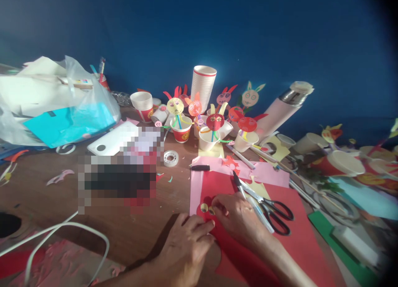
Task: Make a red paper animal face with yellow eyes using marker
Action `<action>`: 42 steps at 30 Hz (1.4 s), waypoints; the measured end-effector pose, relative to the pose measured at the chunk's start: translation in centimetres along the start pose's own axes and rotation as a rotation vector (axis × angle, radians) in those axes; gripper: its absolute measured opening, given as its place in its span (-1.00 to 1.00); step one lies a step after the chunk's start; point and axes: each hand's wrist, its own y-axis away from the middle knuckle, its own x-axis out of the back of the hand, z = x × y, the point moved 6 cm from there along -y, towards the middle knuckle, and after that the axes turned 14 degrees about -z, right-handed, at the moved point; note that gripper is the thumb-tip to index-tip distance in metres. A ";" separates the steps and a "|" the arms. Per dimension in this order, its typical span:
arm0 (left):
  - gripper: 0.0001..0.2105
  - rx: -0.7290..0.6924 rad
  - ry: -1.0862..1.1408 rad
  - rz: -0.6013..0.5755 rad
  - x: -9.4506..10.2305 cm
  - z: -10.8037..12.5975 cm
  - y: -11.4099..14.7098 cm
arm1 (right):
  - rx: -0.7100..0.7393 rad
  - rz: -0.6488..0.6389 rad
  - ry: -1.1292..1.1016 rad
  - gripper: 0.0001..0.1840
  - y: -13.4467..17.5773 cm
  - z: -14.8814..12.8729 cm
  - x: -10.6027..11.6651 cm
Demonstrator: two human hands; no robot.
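A small red paper disc [201, 201] with round pale eyes lies over the red paper sheet [292, 245]. My right hand [234, 214] pinches at a paper eye [212, 211], while the other paper eye [204, 207] sits just left of it. My left hand [189, 243] has its fingers curled onto the disc's lower edge, hiding part of it. Right of my right hand lie black-handled scissors [273, 210] and a black-and-white pen [253, 204]. A black pen cap [200, 167] rests on the pink paper [276, 178] behind.
Decorated paper cups [182, 134] with paper faces stand behind, beside a tall cup stack [203, 86] and a leaning thermos [281, 109]. A tape roll [171, 158], a white phone-like slab [113, 138] and a white cable [83, 225] lie left. Part of the table is pixelated.
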 end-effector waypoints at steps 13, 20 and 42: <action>-0.86 0.009 0.032 -0.006 0.1 0.1 0.0 | 0.032 -0.062 0.079 -0.81 0.0 -0.6 0.3; -0.88 0.029 0.051 0.032 0.7 0.4 -0.2 | 0.000 -0.127 0.100 -0.82 -0.1 -0.7 0.3; -0.89 0.072 0.053 0.000 0.5 0.3 -0.1 | 0.028 -0.111 0.187 -0.84 0.0 -1.0 0.2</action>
